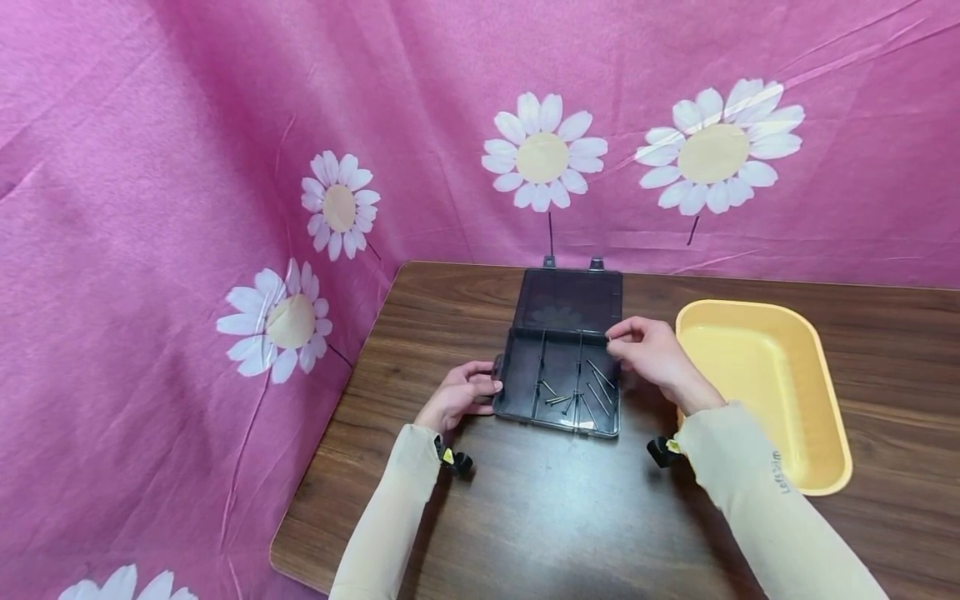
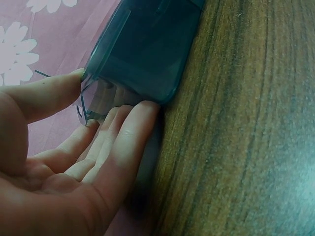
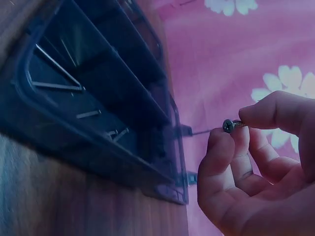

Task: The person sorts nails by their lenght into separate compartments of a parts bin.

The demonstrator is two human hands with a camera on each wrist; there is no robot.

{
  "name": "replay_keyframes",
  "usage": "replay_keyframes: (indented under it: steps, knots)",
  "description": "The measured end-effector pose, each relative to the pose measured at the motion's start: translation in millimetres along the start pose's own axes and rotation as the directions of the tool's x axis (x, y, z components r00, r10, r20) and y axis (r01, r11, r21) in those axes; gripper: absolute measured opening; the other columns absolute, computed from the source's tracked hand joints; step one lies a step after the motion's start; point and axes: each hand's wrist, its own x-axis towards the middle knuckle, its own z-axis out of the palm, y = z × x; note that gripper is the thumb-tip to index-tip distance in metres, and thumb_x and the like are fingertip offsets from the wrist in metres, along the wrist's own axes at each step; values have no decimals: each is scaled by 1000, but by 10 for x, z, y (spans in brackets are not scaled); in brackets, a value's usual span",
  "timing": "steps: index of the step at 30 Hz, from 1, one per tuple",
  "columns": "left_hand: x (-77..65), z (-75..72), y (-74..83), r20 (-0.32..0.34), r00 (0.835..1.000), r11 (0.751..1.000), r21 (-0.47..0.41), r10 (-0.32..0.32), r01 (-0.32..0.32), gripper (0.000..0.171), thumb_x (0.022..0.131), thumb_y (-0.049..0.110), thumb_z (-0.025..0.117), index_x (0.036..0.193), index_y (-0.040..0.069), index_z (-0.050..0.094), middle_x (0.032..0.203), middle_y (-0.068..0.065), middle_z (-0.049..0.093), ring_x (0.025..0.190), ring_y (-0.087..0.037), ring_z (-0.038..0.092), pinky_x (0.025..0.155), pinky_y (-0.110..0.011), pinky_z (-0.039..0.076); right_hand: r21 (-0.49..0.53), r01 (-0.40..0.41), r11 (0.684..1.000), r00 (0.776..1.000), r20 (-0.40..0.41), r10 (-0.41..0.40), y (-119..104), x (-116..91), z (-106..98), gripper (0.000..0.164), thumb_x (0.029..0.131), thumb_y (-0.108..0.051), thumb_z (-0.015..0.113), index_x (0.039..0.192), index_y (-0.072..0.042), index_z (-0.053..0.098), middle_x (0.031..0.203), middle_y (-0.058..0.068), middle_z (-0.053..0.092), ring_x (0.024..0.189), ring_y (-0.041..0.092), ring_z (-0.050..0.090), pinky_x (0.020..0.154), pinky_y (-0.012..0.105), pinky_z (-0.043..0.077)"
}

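A dark see-through compartment box (image 1: 520, 375) lies on the wooden table with its lid (image 1: 567, 296) folded back. My left hand (image 1: 459, 392) grips the box's left side, the thumb at its upper edge and the fingers lower down against the wall. Over the box's far right corner, my right hand (image 1: 654, 357) pinches a small screw (image 3: 229, 126) between thumb and fingertips; its cross-slotted head shows in the right wrist view. Several long, thin metal screws (image 1: 598, 385) lie loose in the right compartment, and a few shorter ones (image 1: 555, 400) lie in the middle one.
A yellow plastic tub (image 1: 838, 417) stands on the table (image 1: 540, 517) to the right, beside my right forearm. Behind and left of the table hangs a pink cloth (image 1: 435, 167) with white daisies, close to the lid's far edge.
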Motion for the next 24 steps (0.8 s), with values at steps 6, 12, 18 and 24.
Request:
replay_keyframes:
  steps: [6, 12, 18, 24]
  knots:
    - [-13, 2, 2, 3, 1000, 1000, 0, -4, 4, 51, 88, 3, 65, 136, 5, 46, 119, -16, 61, 89, -13, 63, 75, -36, 60, -64, 2, 998, 1000, 13, -2, 18, 31, 173, 29, 85, -3, 59, 111, 11, 59, 95, 23, 68, 71, 16, 63, 66, 26, 57]
    - [-6, 0, -8, 12, 1000, 1000, -1, -1, 1, 51, 88, 3, 65, 136, 4, 47, 118, -15, 62, 88, -12, 64, 73, -35, 60, -71, 27, 997, 999, 22, -26, 83, 61, 298, 28, 83, -1, 58, 108, 11, 60, 92, 20, 69, 70, 17, 62, 63, 20, 52]
    - [-7, -4, -3, 13, 1000, 1000, -4, 2, -2, 50, 89, 3, 65, 135, 4, 47, 116, -14, 62, 87, -12, 64, 73, -34, 60, -53, 21, 998, 999, 33, -20, 119, 71, 381, 28, 83, -1, 59, 108, 10, 61, 91, 21, 70, 71, 16, 63, 63, 20, 53]
    - [-8, -7, -4, 14, 1000, 1000, -5, -1, 1, 51, 88, 3, 65, 136, 4, 47, 115, -13, 63, 86, -12, 64, 74, -35, 60, -92, 14, 996, 1000, 17, -12, 131, 85, 455, 25, 82, -4, 62, 105, 7, 64, 88, 14, 71, 66, 5, 59, 64, 19, 50]
